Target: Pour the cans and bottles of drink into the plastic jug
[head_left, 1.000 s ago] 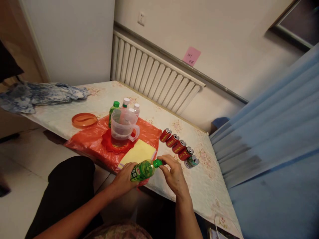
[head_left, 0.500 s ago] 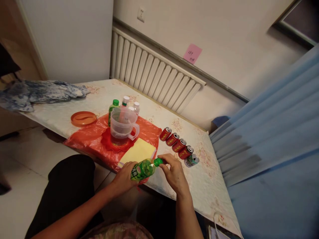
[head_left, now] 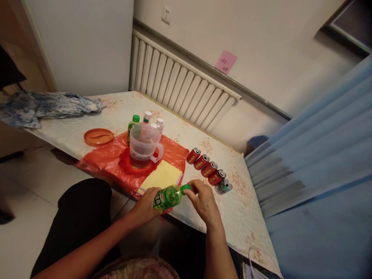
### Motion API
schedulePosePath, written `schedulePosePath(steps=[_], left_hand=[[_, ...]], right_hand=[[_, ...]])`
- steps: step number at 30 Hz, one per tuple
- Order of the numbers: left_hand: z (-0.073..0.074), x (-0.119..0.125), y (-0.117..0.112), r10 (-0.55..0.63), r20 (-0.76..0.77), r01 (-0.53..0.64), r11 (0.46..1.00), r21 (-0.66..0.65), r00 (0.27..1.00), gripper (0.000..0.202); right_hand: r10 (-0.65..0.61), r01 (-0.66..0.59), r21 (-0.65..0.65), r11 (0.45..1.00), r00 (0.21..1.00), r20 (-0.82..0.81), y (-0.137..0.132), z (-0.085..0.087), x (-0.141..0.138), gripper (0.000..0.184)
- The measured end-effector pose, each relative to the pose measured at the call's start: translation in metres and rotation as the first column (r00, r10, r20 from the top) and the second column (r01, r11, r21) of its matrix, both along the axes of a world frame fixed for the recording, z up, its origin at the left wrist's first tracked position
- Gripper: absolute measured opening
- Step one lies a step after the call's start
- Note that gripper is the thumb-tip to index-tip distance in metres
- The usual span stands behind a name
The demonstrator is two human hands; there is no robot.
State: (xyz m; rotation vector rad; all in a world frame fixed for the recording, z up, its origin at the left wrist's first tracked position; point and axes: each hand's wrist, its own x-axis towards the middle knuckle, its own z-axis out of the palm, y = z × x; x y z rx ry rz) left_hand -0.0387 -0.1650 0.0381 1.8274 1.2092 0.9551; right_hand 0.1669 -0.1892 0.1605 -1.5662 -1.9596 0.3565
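A green drink bottle point(head_left: 167, 197) is tilted in front of me, over the table's near edge. My left hand point(head_left: 147, 206) is wrapped round its lower part. With thumb and fingers, my right hand point(head_left: 202, 197) pinches the green bottle cap point(head_left: 185, 188), which sits at the bottle's neck. Just beyond the bottle lies a yellow pad of paper point(head_left: 161, 176). A clear plastic measuring jug point(head_left: 143, 143) stands on a red scalloped dish point(head_left: 128, 166), on a red plastic bag point(head_left: 99, 157).
Several red cans point(head_left: 209, 169) and a green can point(head_left: 223, 187) stand in a slanting row on the right. Behind the jug are several bottles point(head_left: 133, 128). An orange plate point(head_left: 99, 136) and a patterned cloth point(head_left: 58, 106) lie left on the floral tablecloth point(head_left: 244, 213).
The bottle has turned slightly in my hands, so its label faces a little differently. My right fingers have shifted a little at the cap. The view has moved slightly.
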Motion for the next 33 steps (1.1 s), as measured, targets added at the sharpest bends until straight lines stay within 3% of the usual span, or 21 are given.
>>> schedulePosePath(steps=[4, 7, 9, 14, 18, 23, 26, 28, 31, 33], left_hand=[[0.0002, 0.0001, -0.0002, -0.017, -0.007, 0.017, 0.999, 0.031, 1.0, 0.052], [-0.0017, -0.0006, 0.0002, -0.027, 0.013, 0.027, 0.999, 0.041, 1.0, 0.053], [-0.0022, -0.0012, 0.0005, -0.019, 0.02, 0.018, 1.0, 0.021, 1.0, 0.054], [-0.0006, -0.0017, 0.0007, -0.006, 0.003, 0.006, 1.0, 0.0, 1.0, 0.053], [0.0017, -0.0004, 0.0004, -0.002, 0.018, 0.002, 1.0, 0.004, 1.0, 0.052], [0.0052, 0.0009, -0.0004, -0.023, 0.013, 0.023, 1.0, 0.016, 1.0, 0.051], [0.0053, 0.0002, -0.0005, -0.024, 0.017, 0.023, 0.999, 0.022, 1.0, 0.05], [0.0045, -0.0003, -0.0002, -0.022, 0.016, 0.021, 1.0, 0.018, 1.0, 0.05], [0.0041, -0.0005, 0.0003, -0.021, 0.01, 0.021, 1.0, 0.004, 1.0, 0.051], [0.0046, 0.0, 0.0002, -0.02, 0.013, 0.021, 1.0, -0.007, 1.0, 0.053]], right_hand=[[-0.045, 0.045, 0.011, 0.999, 0.999, 0.027, 0.0005, -0.003, -0.0011, 0.024], [-0.046, 0.046, 0.047, 0.998, 0.999, -0.007, 0.0016, -0.0059, -0.0011, 0.023], [-0.019, 0.023, 0.05, 0.998, 0.998, -0.067, 0.0015, -0.0064, -0.0004, 0.021], [0.111, -0.112, 0.01, 0.994, 0.971, -0.213, -0.0012, -0.0025, 0.004, 0.039], [0.165, -0.165, 0.017, 0.986, 0.964, -0.208, -0.0017, -0.0016, 0.0056, 0.029], [-0.019, 0.019, -0.001, 1.0, 0.993, -0.117, 0.0004, -0.0065, 0.0006, 0.009], [-0.083, 0.086, 0.017, 0.996, 0.988, -0.132, 0.001, -0.0076, 0.0004, 0.016], [-0.032, 0.036, 0.013, 0.999, 0.973, -0.227, 0.0012, -0.0069, 0.003, 0.021], [0.107, -0.119, -0.005, 0.993, 0.909, -0.402, 0.0019, -0.0068, 0.0078, 0.043], [0.141, -0.167, -0.014, 0.986, 0.869, -0.474, 0.0029, -0.009, 0.0085, 0.044]])
